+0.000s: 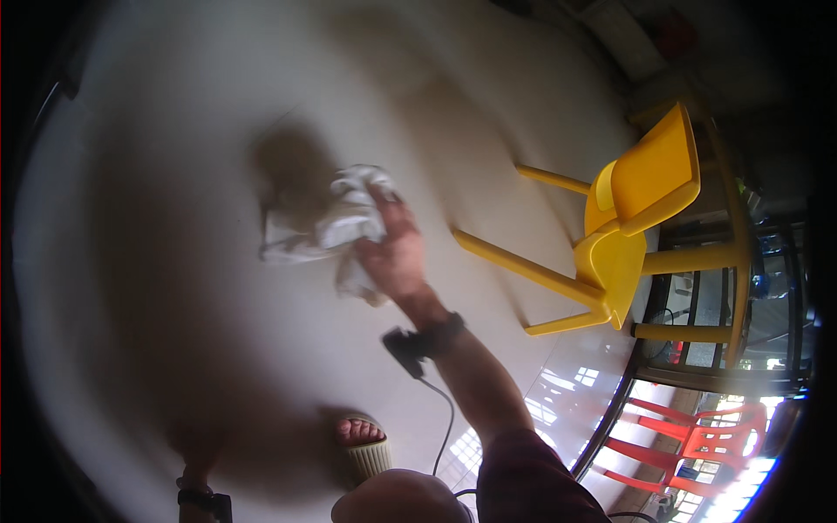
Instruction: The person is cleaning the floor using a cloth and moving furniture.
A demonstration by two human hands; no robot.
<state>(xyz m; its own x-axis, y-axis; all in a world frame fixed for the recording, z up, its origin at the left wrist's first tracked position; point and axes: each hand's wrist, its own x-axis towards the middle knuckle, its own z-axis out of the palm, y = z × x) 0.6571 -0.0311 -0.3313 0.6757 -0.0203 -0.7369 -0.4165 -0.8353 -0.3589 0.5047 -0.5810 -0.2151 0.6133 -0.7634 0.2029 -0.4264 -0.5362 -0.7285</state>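
My right hand is closed on a crumpled white cloth, which lies bunched against the pale tiled floor. One thin flap of the cloth spreads out to the left of my fingers. At the lower left, my left hand hangs low in deep shadow. Its fingers are too dark and blurred to make out, and I see nothing in it. Each wrist wears a black band with a small device.
To the right stands a yellow chair, its legs reaching toward my right arm. Beyond it are a yellow frame and dark shelving. A red plastic chair is at the lower right. My sandalled foot is below; a cable trails from the right wristband.
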